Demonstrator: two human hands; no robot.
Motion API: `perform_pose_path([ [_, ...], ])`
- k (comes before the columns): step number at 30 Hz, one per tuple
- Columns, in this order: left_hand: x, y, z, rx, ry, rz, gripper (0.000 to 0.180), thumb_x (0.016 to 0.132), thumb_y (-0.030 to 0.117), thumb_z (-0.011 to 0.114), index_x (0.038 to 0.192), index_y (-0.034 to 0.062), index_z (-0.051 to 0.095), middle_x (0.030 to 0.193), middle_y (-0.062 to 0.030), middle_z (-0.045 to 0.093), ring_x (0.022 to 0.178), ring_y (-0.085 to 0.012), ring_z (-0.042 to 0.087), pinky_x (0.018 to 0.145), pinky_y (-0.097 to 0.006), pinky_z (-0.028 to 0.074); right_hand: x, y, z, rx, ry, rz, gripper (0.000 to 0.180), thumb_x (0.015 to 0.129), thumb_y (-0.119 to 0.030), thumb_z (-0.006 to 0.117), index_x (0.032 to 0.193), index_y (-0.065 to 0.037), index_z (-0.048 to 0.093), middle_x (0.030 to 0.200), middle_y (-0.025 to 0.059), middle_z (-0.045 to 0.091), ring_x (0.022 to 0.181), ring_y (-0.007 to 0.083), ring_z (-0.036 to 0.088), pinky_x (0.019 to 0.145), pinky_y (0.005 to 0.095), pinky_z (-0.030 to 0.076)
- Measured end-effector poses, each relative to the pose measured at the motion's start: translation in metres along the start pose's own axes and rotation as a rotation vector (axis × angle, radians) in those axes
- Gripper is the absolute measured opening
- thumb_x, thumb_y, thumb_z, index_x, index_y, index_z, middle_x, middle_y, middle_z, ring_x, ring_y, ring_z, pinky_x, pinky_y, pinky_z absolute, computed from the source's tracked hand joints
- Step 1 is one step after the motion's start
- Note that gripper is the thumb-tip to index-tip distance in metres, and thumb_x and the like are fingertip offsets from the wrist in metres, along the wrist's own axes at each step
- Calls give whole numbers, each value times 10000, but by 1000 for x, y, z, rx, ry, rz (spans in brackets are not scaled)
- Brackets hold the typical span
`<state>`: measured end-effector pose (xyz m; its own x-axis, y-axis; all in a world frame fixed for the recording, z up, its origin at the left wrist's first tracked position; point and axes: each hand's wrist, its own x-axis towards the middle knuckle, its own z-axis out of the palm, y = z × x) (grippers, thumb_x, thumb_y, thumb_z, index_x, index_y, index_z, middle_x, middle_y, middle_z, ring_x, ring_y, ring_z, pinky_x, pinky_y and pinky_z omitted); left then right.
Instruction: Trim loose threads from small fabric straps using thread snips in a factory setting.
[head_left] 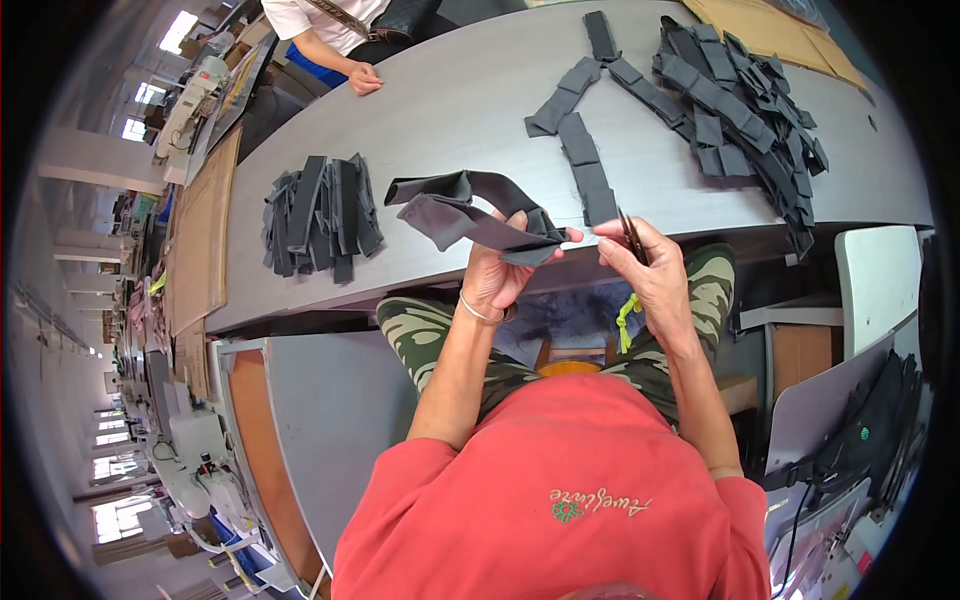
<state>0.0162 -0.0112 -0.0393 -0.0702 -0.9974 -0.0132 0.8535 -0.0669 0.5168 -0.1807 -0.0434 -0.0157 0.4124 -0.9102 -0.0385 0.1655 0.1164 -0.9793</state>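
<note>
My left hand (490,280) is closed on dark grey fabric strips (440,218), which loop out to the left above the table's near edge. In my right hand (660,280) is a dark pair of thread snips (630,238), blades pointing up and away. A yellow-green cord (627,322) hangs below that hand. Just beyond it, a chain of joined grey fabric pieces (582,160) runs across the table (450,120), its near end close to my fingertips. Whether a thread links that chain to the held strips is too fine to tell.
A bundle of grey strips (320,218) lies at the left, and a larger heap of joined pieces (735,110) at the right hangs over the near edge. Across the table rests another person's hand (365,78). Brown cardboard (780,35) lies at the far right.
</note>
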Motion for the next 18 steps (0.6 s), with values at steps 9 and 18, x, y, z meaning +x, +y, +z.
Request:
perform_pose_path([
  [9,-6,-1,5,274,88,3,161,889,100,583,1008,-1,545,931,-116,622,819,-243,657,708,-370,589,4,-13,19,-313,-6,-282,115,775,30,648,884,-7,645,753,64,593,692,130,629,642,237,465],
  [18,-2,-5,6,687,134,139,151,818,26,648,945,36,568,878,-28,550,841,-112,538,801,-250,457,7,-6,18,-202,-43,-308,38,794,30,601,780,15,569,729,30,532,626,92,464,576,235,376],
])
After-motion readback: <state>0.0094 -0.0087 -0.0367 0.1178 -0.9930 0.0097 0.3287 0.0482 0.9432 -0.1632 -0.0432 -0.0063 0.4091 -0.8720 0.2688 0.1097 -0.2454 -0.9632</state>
